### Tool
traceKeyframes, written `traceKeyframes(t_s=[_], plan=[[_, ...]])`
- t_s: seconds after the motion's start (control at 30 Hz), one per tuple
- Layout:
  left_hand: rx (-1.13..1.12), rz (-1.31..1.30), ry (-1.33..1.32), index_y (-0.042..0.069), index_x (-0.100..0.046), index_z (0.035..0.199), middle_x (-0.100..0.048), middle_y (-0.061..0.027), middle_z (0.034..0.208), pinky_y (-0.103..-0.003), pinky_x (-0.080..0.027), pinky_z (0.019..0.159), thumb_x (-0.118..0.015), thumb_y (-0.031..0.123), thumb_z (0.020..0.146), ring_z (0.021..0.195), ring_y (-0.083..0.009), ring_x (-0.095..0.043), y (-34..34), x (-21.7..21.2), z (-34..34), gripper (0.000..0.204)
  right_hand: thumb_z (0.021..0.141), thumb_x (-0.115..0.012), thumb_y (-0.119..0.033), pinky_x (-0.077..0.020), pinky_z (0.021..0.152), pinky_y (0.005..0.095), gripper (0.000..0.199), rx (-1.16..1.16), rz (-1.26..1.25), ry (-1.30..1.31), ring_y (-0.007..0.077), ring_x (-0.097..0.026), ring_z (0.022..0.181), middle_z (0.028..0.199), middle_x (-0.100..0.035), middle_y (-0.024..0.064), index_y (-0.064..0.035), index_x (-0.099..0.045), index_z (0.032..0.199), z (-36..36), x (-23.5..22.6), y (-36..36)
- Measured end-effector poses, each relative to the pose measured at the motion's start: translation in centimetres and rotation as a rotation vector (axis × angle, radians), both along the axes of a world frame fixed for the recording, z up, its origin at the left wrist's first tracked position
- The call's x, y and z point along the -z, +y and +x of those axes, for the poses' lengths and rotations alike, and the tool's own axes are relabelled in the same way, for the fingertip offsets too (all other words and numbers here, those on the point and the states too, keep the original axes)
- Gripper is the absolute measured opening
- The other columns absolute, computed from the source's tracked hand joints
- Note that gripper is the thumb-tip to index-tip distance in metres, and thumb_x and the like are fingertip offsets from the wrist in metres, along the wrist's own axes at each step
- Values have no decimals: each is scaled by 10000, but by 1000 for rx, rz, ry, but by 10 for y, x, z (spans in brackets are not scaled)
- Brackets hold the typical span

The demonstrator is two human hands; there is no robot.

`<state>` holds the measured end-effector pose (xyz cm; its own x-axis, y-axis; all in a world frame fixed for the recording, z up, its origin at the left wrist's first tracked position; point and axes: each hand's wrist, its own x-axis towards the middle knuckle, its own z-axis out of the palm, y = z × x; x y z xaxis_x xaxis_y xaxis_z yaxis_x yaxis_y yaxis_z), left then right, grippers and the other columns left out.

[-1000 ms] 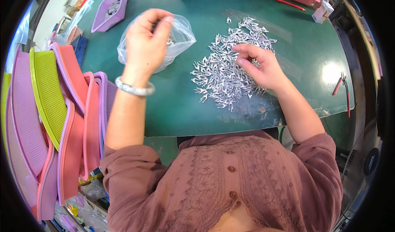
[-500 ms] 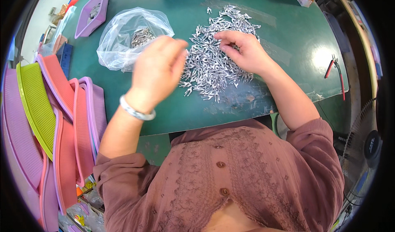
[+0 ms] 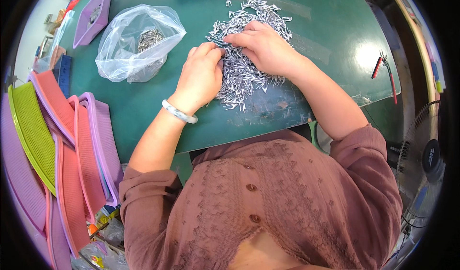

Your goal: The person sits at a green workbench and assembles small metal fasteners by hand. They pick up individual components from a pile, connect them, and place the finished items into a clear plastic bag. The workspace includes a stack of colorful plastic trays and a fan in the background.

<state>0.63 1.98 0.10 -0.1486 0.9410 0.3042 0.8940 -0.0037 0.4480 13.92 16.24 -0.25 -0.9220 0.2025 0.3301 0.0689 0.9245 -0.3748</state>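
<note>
A heap of small silver forked metal pieces [image 3: 242, 85] lies spread on the green table. At its left edge rests my left hand [image 3: 200, 73], with a pale bangle [image 3: 179, 112] on the wrist. Its fingers are curled together, and what they pinch is hidden. My right hand [image 3: 268, 49] lies over the upper middle of the heap, fingers bent down and pointing left toward my left hand. Its fingertips are among the metal pieces, so any piece in them cannot be told apart. To the left, an open clear plastic bag [image 3: 120, 45] holds some similar metal pieces [image 3: 150, 40].
A purple tray [image 3: 86, 28] with grey pieces stands at the far left. Stacked pink, purple and green plastic baskets [image 3: 33, 136] crowd the table's left side. Red-handled pliers [image 3: 387, 73] lie near the right edge. A black fan [image 3: 431, 155] stands at the right.
My left hand has moved from beside the bag rightward to the heap's edge. My right hand has shifted slightly left on the heap. The view has shifted a little too.
</note>
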Motion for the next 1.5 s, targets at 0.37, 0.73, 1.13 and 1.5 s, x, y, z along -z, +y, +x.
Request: traceKeyframes(t_s=[0.37, 0.73, 1.13, 1.5], plan=[[-48, 133, -129, 30, -617, 921, -586, -119, 935, -357, -439, 784, -589, 59, 752, 887, -297, -549, -5, 6, 4, 173, 740, -600, 30, -450, 711, 253, 360, 21, -565, 106, 109, -527, 740, 762, -586, 3, -52, -579, 1090, 6, 1, 3], [-88, 203, -779, 9, -632, 882, -587, -37, 789, -216, -434, 597, -628, 94, 799, 667, -86, -532, -4, 14, 6, 119, 775, -618, -10, -455, 708, 214, 336, 35, -1039, 203, 68, -559, 758, 793, -614, 11, 3, -553, 1104, 6, -10, -13], [-123, 131, -975, -10, -615, 907, -592, 7, 815, -187, -424, 665, -581, 60, 844, 731, -48, -519, -6, 11, 4, 100, 797, -577, -3, -449, 764, 233, 361, -25, -904, 115, 84, -574, 814, 803, -611, 16, -11, -522, 1153, 9, -13, -12], [-79, 49, -1166, -13, -611, 1018, -628, -48, 868, -202, -463, 690, -572, 35, 846, 771, -84, -569, -8, 8, 2, 183, 768, -576, 31, -430, 732, 213, 423, -29, -685, 226, 58, -538, 760, 761, -579, -13, -33, -516, 1181, 9, -8, -13]])
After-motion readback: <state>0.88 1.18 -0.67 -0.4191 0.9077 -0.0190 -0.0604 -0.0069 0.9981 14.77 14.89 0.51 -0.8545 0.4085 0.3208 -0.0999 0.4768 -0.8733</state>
